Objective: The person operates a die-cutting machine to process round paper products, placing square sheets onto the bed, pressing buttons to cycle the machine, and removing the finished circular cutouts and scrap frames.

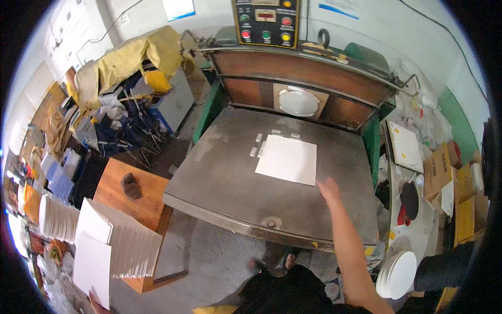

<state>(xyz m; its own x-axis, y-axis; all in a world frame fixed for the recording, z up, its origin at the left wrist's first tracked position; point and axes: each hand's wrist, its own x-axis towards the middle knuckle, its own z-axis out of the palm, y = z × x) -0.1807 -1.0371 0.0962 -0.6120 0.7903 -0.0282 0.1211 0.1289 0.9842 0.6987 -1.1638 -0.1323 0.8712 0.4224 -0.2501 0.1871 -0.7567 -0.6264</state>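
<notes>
A white square sheet [287,158] lies flat on the grey metal bed [230,183] of a press, against small metal stops [257,145] at its left and far edges. My right hand [329,189] reaches over the bed with fingers apart and holds nothing, just off the sheet's near right corner. At the lower left, only a bit of my left hand [95,302] shows, gripping the bottom edge of another white square sheet [92,267] held upright. Behind that sheet, a leaning stack of the same white sheets [133,243] rests on a wooden table [144,196].
The press's raised plate [298,78] carries a round white die [298,102], with a button panel [265,22] above. Round white discs are piled at left [55,217] and lower right [398,274]. Cardboard boxes [444,172] stand right; yellow-covered clutter [130,57] stands left.
</notes>
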